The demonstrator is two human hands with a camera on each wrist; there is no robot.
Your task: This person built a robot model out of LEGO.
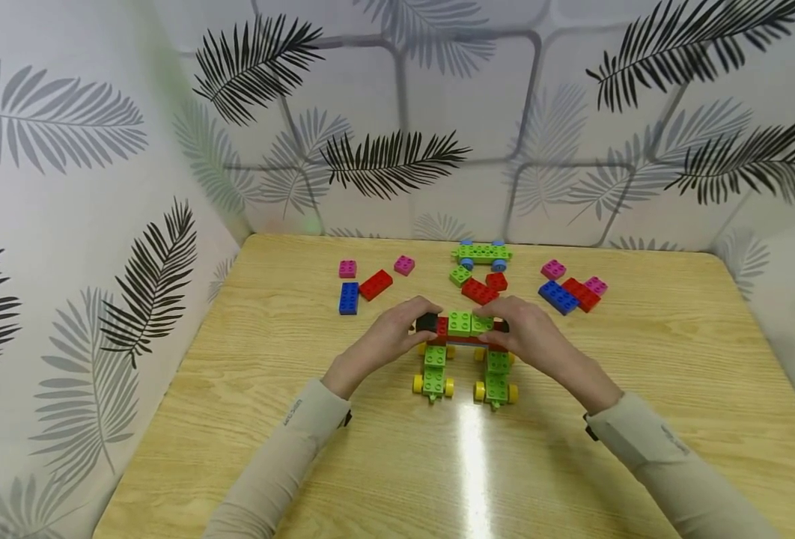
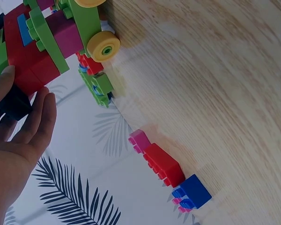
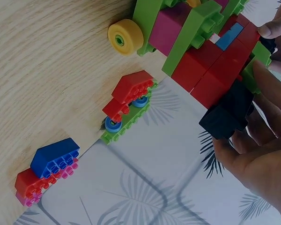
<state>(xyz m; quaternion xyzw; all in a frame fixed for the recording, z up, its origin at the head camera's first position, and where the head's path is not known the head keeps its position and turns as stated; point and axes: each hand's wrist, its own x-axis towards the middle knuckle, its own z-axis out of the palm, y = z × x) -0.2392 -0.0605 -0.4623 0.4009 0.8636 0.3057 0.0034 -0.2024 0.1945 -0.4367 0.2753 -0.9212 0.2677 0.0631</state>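
Note:
Both hands are at a structure of toy building bricks whose red beam (image 2: 30, 70) bridges two green wheeled bases, the left base (image 1: 434, 382) and the right base (image 1: 497, 387), both with yellow wheels. Purple bricks (image 3: 168, 30) sit between beam and bases. On top lie light green bricks (image 1: 460, 323). My left hand (image 1: 397, 329) pinches the black brick (image 1: 427, 322) at the beam's left end between thumb and fingers. With curled fingers, my right hand (image 1: 532, 333) grips the right end, around another black brick (image 3: 229, 110) and the adjoining green brick (image 3: 258, 65).
Behind the structure stands a green base with blue wheels (image 1: 481, 253), red bricks (image 1: 480, 292) and a small green brick (image 1: 461, 275) before it. Blue, red and pink bricks lie in groups at left (image 1: 348, 298) and right (image 1: 558, 297). A leaf-patterned curtain (image 1: 438, 195) borders the wooden table (image 1: 290, 329).

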